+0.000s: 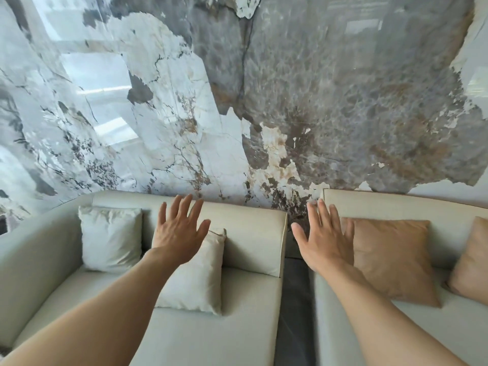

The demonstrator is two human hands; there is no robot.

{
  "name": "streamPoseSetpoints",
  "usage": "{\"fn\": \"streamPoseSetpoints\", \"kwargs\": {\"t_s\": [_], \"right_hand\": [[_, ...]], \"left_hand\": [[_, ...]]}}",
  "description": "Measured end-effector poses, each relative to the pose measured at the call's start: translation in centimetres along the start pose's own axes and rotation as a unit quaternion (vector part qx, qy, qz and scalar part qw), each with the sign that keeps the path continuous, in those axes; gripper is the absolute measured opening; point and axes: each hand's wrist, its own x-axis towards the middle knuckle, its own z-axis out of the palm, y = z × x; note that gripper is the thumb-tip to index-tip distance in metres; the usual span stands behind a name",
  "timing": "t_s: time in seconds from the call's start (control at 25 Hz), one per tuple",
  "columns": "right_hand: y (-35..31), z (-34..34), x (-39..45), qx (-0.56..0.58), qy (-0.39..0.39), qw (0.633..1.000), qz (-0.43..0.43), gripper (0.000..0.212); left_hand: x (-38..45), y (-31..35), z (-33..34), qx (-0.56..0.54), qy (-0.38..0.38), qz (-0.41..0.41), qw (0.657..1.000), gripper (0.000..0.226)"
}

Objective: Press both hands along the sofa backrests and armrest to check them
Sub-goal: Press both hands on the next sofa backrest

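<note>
Two pale cream sofa sections stand side by side against a marble wall. My left hand [179, 231] is stretched out, fingers spread, in front of the left backrest [253, 233] and above a cream cushion [195, 281]. My right hand [322, 236] is also spread flat, held over the gap beside the right backrest [396, 207]. Neither hand holds anything, and I cannot tell whether either touches the upholstery. The curved left armrest [34, 257] lies far left of both hands.
A white cushion [111, 239] leans in the left corner. A tan cushion [390, 257] and part of another [472, 262] rest on the right section. A dark floor gap [294, 313] separates the sections. The glossy marble wall [237, 101] rises right behind the backrests.
</note>
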Motion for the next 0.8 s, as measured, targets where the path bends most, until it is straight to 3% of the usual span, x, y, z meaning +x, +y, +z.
{"fn": "streamPoseSetpoints", "kwargs": {"t_s": [0.36, 0.56, 0.8], "right_hand": [[-18.0, 9.3, 6.0, -0.070, -0.055, 0.995, 0.035, 0.067], [-19.4, 13.2, 8.5, -0.099, -0.067, 0.991, 0.056, 0.068], [-15.9, 21.1, 15.0, -0.101, -0.086, 0.990, 0.051, 0.068]], "left_hand": [[9.4, -16.2, 11.1, -0.063, -0.039, 0.045, 0.996, 0.064], [14.0, -17.3, 16.3, -0.091, -0.060, 0.082, 0.991, 0.068], [18.8, -14.4, 25.3, -0.091, -0.075, 0.081, 0.990, 0.076]]}}
